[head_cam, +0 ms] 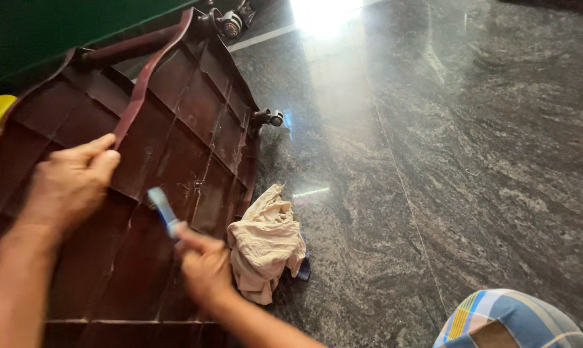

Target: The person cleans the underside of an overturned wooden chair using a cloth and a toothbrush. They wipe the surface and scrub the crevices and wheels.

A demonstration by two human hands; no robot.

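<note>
Head view: right hand (204,261) fingers closed round small blue brush (162,209), tip on ribbed maroon plastic panel (195,122). Left hand (69,183) fingers curled over rib, steadying. Best: short strokes along grooves, firm hold. Cloth (262,241) just beside right fingers.

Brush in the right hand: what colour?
Light blue brush, held in the right hand; head view, slightly blurred.

Your cloth (264,243) lies on the floor (472,161) at three o'clock of the ribbed panel (175,148), touching it.
</note>
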